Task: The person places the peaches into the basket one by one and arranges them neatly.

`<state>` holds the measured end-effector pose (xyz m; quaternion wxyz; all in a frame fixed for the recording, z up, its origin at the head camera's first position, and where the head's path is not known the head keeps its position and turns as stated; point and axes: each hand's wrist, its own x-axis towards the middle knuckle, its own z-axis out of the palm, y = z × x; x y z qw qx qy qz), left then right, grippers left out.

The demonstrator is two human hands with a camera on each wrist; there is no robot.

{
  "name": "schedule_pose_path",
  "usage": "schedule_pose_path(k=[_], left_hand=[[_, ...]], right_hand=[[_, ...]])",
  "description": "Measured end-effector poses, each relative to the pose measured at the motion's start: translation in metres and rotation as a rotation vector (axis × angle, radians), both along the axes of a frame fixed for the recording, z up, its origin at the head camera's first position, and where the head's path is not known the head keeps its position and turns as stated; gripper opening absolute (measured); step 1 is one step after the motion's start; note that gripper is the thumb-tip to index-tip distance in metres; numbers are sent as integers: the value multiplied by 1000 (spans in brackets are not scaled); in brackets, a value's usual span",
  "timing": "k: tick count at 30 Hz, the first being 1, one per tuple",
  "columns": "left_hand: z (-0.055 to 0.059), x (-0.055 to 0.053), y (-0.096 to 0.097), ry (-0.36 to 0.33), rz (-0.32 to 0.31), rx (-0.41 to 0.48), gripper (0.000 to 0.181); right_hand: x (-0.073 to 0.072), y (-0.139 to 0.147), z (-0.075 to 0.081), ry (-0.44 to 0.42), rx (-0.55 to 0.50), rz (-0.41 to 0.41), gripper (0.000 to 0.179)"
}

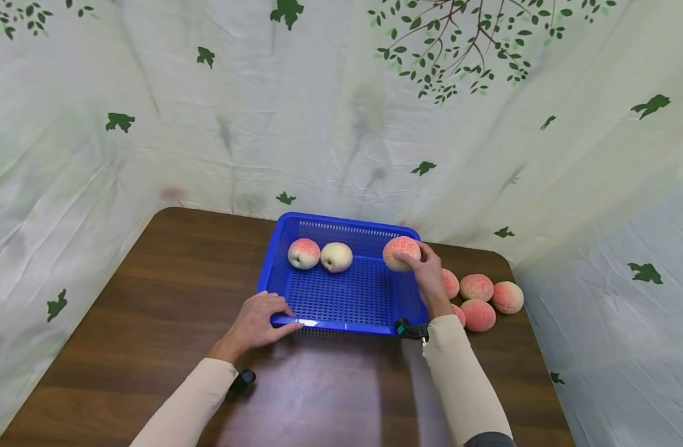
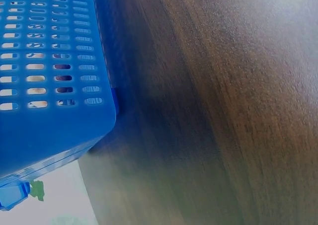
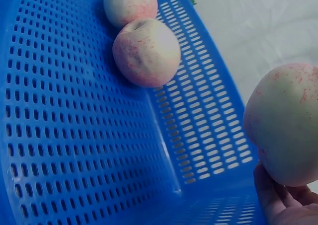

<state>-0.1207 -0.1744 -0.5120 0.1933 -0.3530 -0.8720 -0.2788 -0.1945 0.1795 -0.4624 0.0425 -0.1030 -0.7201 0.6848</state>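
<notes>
Head view, with the blue basket (image 1: 341, 326) as your clock and 12 pointing straight away from you: the wooden table (image 1: 319, 397) lies nearest. Your left hand (image 1: 256, 320) is at 8 o'clock, fingers and thumb closed over the basket's near corner, probably to keep it from sliding; your left wrist view misses the fingers, so how firmly they press I can't tell. Between 3 and 4, outside the basket, five loose peaches (image 1: 477, 287) cluster on the table, two partly hidden by your right arm, apparently put there for easy reach from that side. Your right hand (image 1: 429, 273), at 3, has thumb and fingers clamped on the held peach (image 3: 288, 123), taking it from its right so its left side stays free, over the basket's right end. Toward 10 and 11, a red-topped peach (image 1: 304, 254) and a pale peach (image 1: 336, 257) rest side by side inside, near the far wall, which likely limits rolling. Beyond, at 12, hangs a leaf-printed cloth (image 1: 319, 124).
</notes>
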Motion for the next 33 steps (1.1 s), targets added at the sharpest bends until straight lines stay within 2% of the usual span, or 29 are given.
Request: schedule_pose_path(k=[9,18,26,33], left_hand=[[-1,0,0,8,2,14,23],[-1,0,-1,2,-1,17,23],[0,1,-2,-1,-10,21,23],[0,0,-1,14,-26,37,23]], right_hand=[[-16,-13,-8,-68,-8,-18,52],[-32,-25,-25,-47,-47,-51,54],[-37,-39,-41,-150,21,-42,57],[-41,-45,-52,-159,49,-15,58]])
